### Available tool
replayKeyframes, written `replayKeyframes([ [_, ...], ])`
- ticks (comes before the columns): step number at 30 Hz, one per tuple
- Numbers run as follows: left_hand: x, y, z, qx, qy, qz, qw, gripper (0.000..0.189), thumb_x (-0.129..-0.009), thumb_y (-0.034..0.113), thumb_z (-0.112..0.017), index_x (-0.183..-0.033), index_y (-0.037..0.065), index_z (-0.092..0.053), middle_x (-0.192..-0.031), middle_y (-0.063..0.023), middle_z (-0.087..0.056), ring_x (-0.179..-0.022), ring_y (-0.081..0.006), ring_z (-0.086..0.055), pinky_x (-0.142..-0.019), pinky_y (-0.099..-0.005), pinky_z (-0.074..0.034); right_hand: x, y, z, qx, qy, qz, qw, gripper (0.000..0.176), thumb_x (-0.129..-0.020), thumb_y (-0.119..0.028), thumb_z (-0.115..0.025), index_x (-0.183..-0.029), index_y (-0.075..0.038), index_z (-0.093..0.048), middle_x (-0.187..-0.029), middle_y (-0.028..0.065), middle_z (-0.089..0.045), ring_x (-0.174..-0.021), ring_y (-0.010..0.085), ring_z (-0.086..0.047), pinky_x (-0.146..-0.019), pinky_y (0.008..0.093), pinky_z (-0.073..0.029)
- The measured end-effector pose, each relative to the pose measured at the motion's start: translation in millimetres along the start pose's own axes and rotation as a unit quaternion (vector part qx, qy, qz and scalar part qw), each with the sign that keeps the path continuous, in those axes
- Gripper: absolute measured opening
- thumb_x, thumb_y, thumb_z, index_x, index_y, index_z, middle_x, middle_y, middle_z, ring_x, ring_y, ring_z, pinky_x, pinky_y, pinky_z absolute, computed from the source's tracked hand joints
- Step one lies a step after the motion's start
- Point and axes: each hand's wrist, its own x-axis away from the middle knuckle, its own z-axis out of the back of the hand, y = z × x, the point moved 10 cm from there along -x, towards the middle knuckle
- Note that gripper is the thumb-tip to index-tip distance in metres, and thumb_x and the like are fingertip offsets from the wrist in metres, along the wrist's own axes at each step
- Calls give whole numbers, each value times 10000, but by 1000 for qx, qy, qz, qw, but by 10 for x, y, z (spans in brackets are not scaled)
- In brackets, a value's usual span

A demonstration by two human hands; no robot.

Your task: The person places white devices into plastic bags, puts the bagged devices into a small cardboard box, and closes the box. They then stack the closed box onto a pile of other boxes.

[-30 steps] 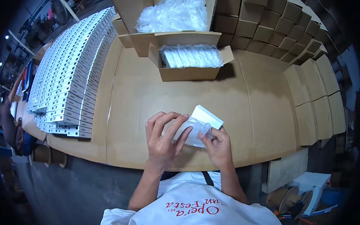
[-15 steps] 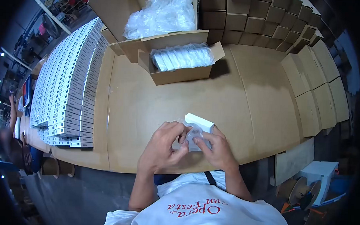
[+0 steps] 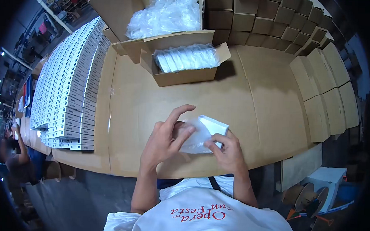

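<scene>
A small white box [image 3: 214,125] is in front of me above the cardboard-covered table, with a clear plastic bag [image 3: 197,141] against its left side. My right hand [image 3: 229,153] is closed on the box's right end, its thumb pressing the bag and box together. On the other side, my left hand [image 3: 163,140] has its index finger stretched out and its thumb apart, overlapping the bag's left part. Its other fingers are partly hidden behind the thumb and the film.
An open carton [image 3: 186,78] holds a row of plastic-wrapped boxes. Behind it, a larger carton [image 3: 111,11] holds crumpled clear bags. Stacked white boxes [image 3: 67,91] line the left; brown cartons [image 3: 326,90] stand right and back. Another person [image 3: 22,158] is at far left.
My left hand has opened out, its index finger lifting away from the bag. The bag looks spread flatter beside the box, which has shifted slightly right in my right hand.
</scene>
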Motion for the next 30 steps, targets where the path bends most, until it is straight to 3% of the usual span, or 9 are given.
replayKeyframes([
  [3, 3, -84, -27, 17, -3, -9, 1000, 363, -999, 61, -612, -1357, 36, -557, -723, -77, -718, -667, -108, -686, -635, -246, -509, -19, 209, -1, -90, 34, -16, 995, 178, -927, -172, -760, -883, -3, -729, -886, 114, -580, -676, 156, -589, -580, 303, -491],
  [6, -26, -216, 78, 102, 52, 17, 993, 348, -1016, 95, -600, -1352, 19, -552, -643, -20, -642, -558, -110, -620, -602, -243, -502, -23, 208, -38, -135, 19, -27, 990, 231, -979, -201, -721, -905, 18, -725, -884, 85, -586, -717, 135, -598, -589, 290, -529],
  [10, 91, -544, 462, 292, 331, -95, 892, 479, -1026, 154, -598, -1442, -1, -418, -1153, -116, -637, -1038, -197, -650, -880, -318, -537, -30, 297, -65, -238, 72, -49, 967, 317, -1035, -238, -655, -919, 52, -708, -873, 67, -594, -757, 115, -610, -602, 279, -555],
  [11, 122, -691, 360, 339, 295, -85, 889, 564, -1004, 187, -647, -1471, 25, -376, -1344, -135, -529, -1243, -198, -534, -989, -343, -496, -41, 294, -74, -265, 76, -51, 960, 329, -1041, -244, -645, -918, 55, -705, -863, 63, -601, -759, 113, -610, -607, 280, -555],
  [14, 177, -732, -113, 315, 151, -32, 937, 609, -972, 185, -704, -1469, 36, -386, -1336, -120, -535, -1238, -197, -531, -1012, -365, -495, -90, 259, -85, -296, 96, -42, 949, 352, -1055, -260, -623, -902, 47, -700, -820, 45, -621, -750, 99, -590, -630, 270, -535],
  [19, 250, -885, -323, 328, 108, 140, 928, 349, -938, 112, -752, -1214, 11, -565, -929, -26, -705, -678, -51, -650, -658, -198, -538, -57, 299, 20, -225, 176, -32, 958, 374, -1072, -286, -595, -884, 22, -694, -770, 2, -619, -699, 62, -499, -642, 238, -419],
  [23, 198, -816, -215, 375, 113, 82, 917, 476, -888, 72, -801, -1269, -8, -528, -1051, -115, -712, -910, -122, -701, -806, -257, -572, -58, 253, 36, -187, 174, -10, 967, 396, -1068, -296, -600, -847, 24, -676, -772, -3, -587, -708, 65, -461, -633, 249, -400],
  [28, 106, -601, -151, 261, 72, 65, 960, 596, -769, 93, -897, -1263, -21, -583, -1086, -97, -702, -1009, -177, -679, -908, -323, -548, -52, 307, -91, -139, 139, 14, 980, 405, -1049, -319, -628, -843, 26, -676, -778, 29, -563, -777, 113, -473, -677, 286, -409],
  [30, 79, -639, -185, 197, 72, 62, 976, 564, -770, 88, -896, -1237, -24, -600, -1059, -96, -707, -981, -168, -686, -873, -311, -555, -40, 280, -69, -120, 103, 17, 987, 318, -1060, -254, -565, -1026, 21, -720, -882, 80, -644, -873, 155, -554, -782, 313, -454],
])
